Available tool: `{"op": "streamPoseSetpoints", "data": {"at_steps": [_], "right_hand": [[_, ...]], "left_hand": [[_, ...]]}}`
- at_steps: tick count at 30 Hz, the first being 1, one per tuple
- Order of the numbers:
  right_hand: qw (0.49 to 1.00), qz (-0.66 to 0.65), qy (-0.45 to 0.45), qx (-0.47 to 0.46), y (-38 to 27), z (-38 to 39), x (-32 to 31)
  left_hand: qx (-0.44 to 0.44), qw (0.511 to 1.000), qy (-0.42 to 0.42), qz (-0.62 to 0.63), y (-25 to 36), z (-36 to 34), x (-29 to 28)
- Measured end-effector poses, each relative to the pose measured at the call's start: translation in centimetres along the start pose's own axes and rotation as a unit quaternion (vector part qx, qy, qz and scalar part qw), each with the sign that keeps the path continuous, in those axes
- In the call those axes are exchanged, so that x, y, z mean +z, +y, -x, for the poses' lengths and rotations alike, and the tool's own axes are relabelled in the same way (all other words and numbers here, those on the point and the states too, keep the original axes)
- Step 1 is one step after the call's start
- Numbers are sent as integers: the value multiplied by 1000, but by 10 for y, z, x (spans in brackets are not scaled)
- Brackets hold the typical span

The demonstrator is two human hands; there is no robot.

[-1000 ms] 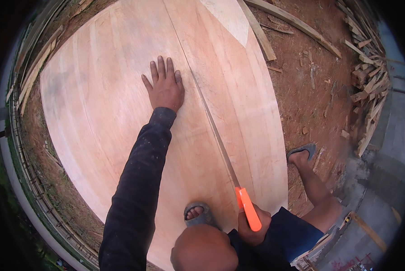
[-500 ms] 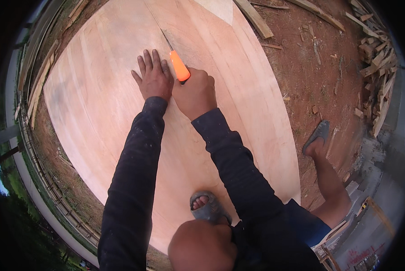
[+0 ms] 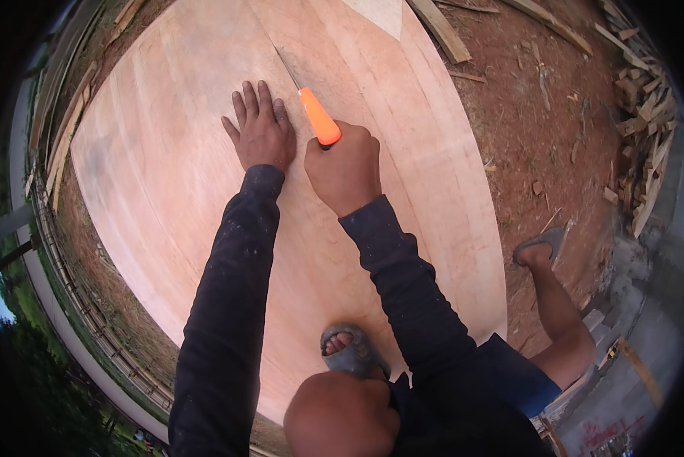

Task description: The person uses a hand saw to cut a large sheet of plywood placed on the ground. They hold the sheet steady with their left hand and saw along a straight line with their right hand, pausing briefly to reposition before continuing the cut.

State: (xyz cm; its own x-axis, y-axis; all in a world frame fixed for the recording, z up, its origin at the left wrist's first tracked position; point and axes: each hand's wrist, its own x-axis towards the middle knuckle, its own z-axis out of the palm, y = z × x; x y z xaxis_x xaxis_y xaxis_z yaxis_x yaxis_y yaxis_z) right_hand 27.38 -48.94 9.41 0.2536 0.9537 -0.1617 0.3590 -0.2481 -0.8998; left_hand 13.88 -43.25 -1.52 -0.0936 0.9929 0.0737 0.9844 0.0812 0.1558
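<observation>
A large pale plywood sheet [image 3: 174, 206] spreads out beneath me. My left hand [image 3: 265, 131] lies flat on it with the fingers spread. Just to its right, my right hand [image 3: 347, 169] is wrapped around the orange handle of a handsaw [image 3: 319, 118]. The saw's thin dark blade is seen edge-on and points away from me, in line with a thin dark line running up the sheet. How deep the blade sits in the wood cannot be made out. My sandalled foot [image 3: 347, 349] stands on the near part of the sheet.
Reddish bare soil [image 3: 525, 152] borders the sheet on the right, where my other foot rests. A heap of scrap wood [image 3: 647, 145] lies at the far right. One loose board [image 3: 439, 30] lies close to the sheet's far right edge. Grey concrete [image 3: 654, 305] shows at the lower right.
My right hand has drawn the handsaw back toward me and slightly right, away from my left hand. The left hand stays flat in nearly the same place.
</observation>
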Motion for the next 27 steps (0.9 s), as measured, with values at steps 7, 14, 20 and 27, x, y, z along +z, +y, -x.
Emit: {"op": "streamPoseSetpoints", "data": {"at_steps": [7,14,20,27], "right_hand": [[999,-38,-10,-5,16,63,-30],[994,80,-80,7,0,218,-147],[1000,-16,-6,-16,5,9,-1],[998,-55,2,-6,21,91,-44]], "left_hand": [[0,1000,11,-17,-8,-4,3],[-9,1000,13,-2,-3,6,5],[2,1000,9,7,0,1,2],[4,1000,18,-7,-7,-3,5]]}}
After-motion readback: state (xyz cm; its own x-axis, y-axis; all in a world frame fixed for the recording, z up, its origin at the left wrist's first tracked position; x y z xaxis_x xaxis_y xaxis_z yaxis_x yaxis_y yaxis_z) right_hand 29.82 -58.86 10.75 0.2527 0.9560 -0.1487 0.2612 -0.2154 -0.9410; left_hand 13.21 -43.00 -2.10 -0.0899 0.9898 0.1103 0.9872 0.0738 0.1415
